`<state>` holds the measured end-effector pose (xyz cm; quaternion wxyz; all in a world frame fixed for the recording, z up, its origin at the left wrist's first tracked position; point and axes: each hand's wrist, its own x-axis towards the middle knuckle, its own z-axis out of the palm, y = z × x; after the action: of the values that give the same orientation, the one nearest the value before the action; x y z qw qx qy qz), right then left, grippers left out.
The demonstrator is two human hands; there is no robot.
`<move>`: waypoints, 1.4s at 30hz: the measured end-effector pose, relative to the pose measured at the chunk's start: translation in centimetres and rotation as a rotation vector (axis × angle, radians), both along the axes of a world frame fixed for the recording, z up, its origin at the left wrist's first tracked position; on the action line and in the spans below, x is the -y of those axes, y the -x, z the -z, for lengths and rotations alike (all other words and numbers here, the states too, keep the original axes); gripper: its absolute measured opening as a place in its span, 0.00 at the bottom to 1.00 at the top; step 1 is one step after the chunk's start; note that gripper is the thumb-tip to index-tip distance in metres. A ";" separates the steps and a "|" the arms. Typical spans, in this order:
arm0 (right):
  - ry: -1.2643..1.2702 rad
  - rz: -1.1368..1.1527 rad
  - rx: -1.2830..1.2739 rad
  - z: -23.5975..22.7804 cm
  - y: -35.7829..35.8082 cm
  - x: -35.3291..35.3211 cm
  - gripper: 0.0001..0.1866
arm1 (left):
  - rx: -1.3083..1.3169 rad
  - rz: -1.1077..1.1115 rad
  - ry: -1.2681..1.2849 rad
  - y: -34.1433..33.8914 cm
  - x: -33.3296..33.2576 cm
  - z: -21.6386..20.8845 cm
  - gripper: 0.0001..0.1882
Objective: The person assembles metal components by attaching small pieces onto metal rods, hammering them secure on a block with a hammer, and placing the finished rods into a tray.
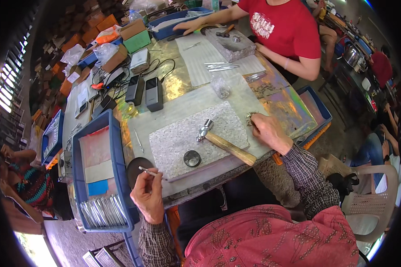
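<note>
Now, left hand [148, 196] pinching rod [145, 170], hammer [229, 147] nearby

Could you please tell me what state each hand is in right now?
Left hand: closed, pinching a thin metal rod.
Right hand: at the small brass-coloured pile; whether it grips anything cannot be told.

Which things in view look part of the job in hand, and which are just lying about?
Likely part of it:
- metal rod, in the left hand
- small metal pieces, at the right hand
- hammer and round container, on the stone slab

Seemingly just lying about:
- black devices
- green carton
- plastic chair
</note>
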<state>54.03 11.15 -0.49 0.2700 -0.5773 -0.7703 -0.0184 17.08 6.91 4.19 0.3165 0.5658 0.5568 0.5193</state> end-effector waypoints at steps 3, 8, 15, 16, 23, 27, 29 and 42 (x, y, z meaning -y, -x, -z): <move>-0.024 -0.001 -0.160 -1.0 0.6 0.5 0.07 | 0.021 -0.008 0.000 -0.8 -0.6 0.2 0.05; -0.047 -0.012 -0.320 -2.5 1.5 1.7 0.10 | 0.012 0.012 -0.076 -1.6 -1.1 1.1 0.04; -0.049 -0.053 -0.458 -6.8 4.5 3.8 0.09 | -0.173 0.009 -0.119 -1.4 -0.7 1.2 0.04; -0.029 -0.067 -0.480 -7.2 5.0 4.2 0.08 | -0.167 0.005 -0.124 -1.5 -0.7 1.1 0.05; 0.148 -0.293 -0.733 -7.5 8.9 6.3 0.07 | 0.183 0.063 -0.034 -1.8 0.2 1.2 0.02; 0.205 -0.420 -0.795 -7.4 11.3 6.9 0.06 | 0.565 0.219 0.075 -2.8 1.3 0.1 0.05; 0.301 -0.464 -0.902 -7.1 12.4 7.2 0.06 | 0.636 0.232 0.101 -3.4 1.8 0.0 0.06; 0.320 -0.454 -1.055 -5.4 15.3 8.1 0.04 | 1.035 0.358 0.275 -4.1 3.6 -0.2 0.09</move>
<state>38.68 3.04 4.92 0.5231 -0.3631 -0.6295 0.4452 21.15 3.34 4.39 0.7024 0.2763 0.2870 0.5899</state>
